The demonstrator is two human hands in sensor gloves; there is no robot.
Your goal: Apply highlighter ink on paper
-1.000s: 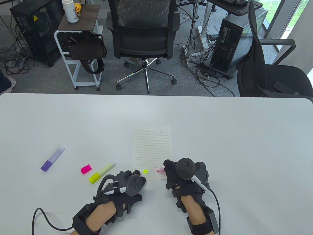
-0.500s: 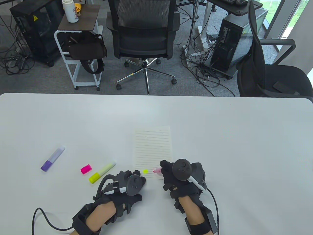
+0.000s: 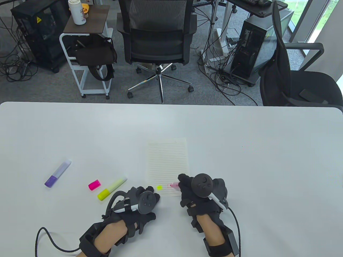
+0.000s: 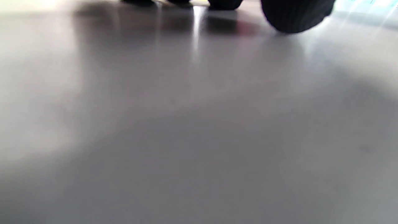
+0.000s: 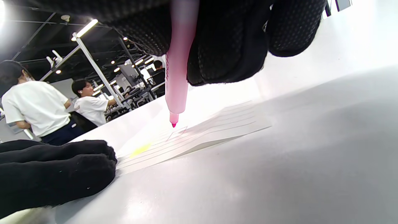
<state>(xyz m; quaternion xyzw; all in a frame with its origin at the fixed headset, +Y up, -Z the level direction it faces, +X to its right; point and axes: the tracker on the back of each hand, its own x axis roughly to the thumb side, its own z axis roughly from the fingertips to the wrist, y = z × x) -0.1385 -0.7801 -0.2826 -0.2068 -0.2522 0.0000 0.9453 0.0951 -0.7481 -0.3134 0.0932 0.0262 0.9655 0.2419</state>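
Observation:
A lined sheet of paper point(image 3: 167, 163) lies on the white table point(image 3: 241, 150). My right hand point(image 3: 185, 185) grips an uncapped pink highlighter point(image 3: 174, 184) over the sheet's near edge. In the right wrist view the highlighter point(image 5: 177, 77) stands nearly upright, its tip at a small pink outlined square point(image 5: 177, 132) on the paper point(image 5: 224, 124). A yellow dot point(image 3: 159, 187) sits just left of that square. My left hand point(image 3: 140, 195) rests flat at the sheet's near left corner, its fingers point(image 5: 56, 174) lying on the table. The left wrist view is a blur of table with dark fingertips point(image 4: 292, 15) at the top.
Left of my hands lie a pink cap point(image 3: 94, 185), a capped yellow highlighter point(image 3: 112, 188) and a capped purple highlighter point(image 3: 57, 173). Glove cables trail off the near table edge. Office chairs and a side cart stand beyond the far edge.
My right hand slid a little left with the pink highlighter, then came back slightly right and up, the tip staying at the small pink square. The left hand has not moved.

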